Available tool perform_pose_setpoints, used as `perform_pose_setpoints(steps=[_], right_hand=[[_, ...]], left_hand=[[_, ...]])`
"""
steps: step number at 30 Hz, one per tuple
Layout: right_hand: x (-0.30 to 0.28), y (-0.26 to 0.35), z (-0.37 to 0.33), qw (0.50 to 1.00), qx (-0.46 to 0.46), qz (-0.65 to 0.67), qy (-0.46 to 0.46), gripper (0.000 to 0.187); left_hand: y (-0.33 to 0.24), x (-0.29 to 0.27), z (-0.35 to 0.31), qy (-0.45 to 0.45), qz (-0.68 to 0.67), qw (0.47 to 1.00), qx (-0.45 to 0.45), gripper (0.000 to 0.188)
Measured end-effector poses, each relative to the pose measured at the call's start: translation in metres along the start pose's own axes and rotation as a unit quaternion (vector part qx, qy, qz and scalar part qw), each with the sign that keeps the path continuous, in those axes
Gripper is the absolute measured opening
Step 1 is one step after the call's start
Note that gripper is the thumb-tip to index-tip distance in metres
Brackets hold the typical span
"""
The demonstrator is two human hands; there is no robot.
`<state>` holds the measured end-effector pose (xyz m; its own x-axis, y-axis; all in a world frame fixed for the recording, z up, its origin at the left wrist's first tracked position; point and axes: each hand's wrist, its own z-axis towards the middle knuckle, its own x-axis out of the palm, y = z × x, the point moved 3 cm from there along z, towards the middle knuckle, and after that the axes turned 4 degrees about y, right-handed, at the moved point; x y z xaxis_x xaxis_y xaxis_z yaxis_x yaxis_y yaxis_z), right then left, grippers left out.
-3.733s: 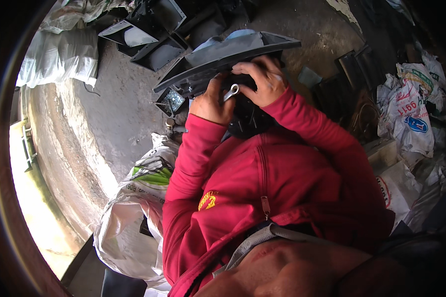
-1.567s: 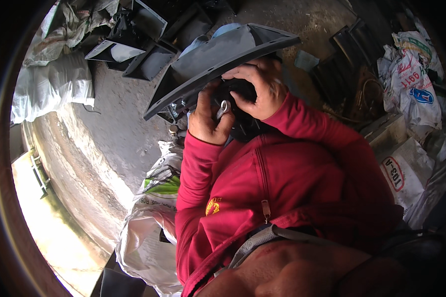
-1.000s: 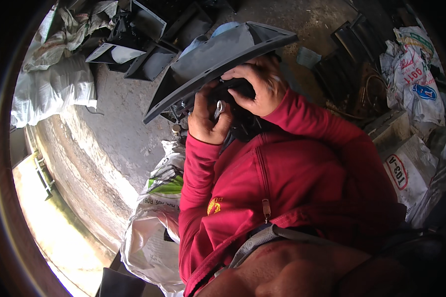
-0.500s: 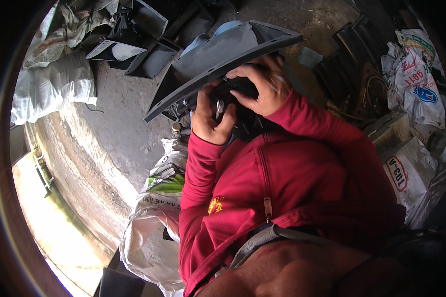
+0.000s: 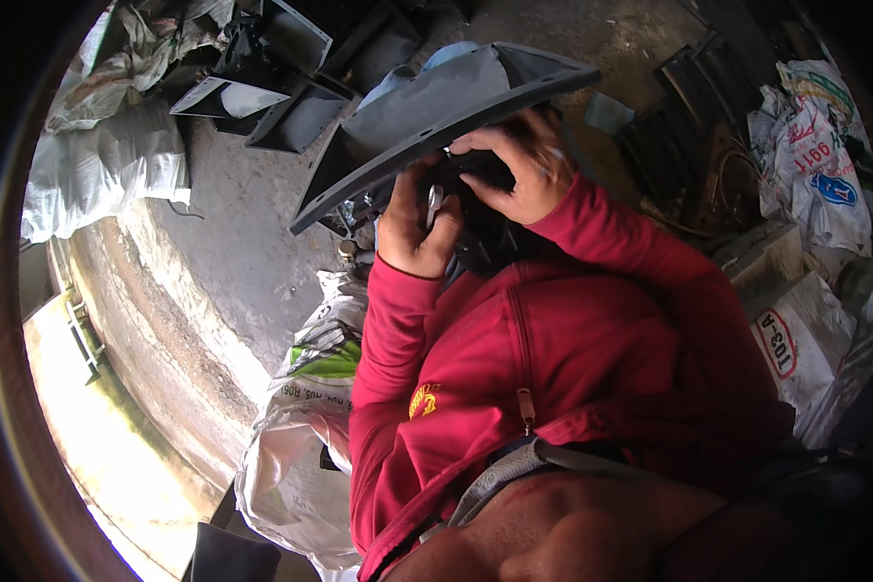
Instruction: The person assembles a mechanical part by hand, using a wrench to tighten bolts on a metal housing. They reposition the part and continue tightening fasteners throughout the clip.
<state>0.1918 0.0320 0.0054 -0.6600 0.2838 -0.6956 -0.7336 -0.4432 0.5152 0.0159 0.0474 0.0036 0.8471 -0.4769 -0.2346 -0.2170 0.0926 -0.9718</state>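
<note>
Against the chest, the left hand (image 5: 412,228) is gripping a small silver wrench (image 5: 433,206), while the right hand (image 5: 516,175) is steadying a stiff, light-looking dark grey funnel-shaped plastic housing (image 5: 436,116), best held by its rim.
</note>
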Motion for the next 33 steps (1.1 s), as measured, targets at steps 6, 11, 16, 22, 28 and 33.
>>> perform_pose_setpoints(steps=[6,11,16,22,28,33], right_hand=[[-0.003,0.003,0.0,1.0,0.007,-0.002,0.006,0.055],[-0.005,-0.003,-0.001,1.0,0.01,0.012,0.002,0.053],[-0.018,0.01,0.006,0.998,0.026,-0.04,0.038,0.053],[-0.015,0.02,0.009,0.998,0.053,0.003,0.027,0.054],[-0.014,0.017,0.006,0.998,0.044,0.042,0.007,0.051],[-0.01,0.011,0.001,0.997,0.033,0.066,0.009,0.051]], left_hand=[[-0.006,-0.004,-0.005,-0.004,0.0,0.998,-0.067,0.049],[-0.012,-0.004,-0.001,-0.007,0.048,0.999,-0.016,0.049],[-0.018,-0.007,0.001,0.008,0.119,0.993,0.009,0.05],[-0.014,-0.006,0.0,0.025,-0.002,0.999,-0.02,0.053],[-0.006,-0.006,-0.008,0.063,-0.18,0.979,-0.074,0.06],[-0.006,-0.004,-0.01,0.057,-0.191,0.976,-0.088,0.064]])
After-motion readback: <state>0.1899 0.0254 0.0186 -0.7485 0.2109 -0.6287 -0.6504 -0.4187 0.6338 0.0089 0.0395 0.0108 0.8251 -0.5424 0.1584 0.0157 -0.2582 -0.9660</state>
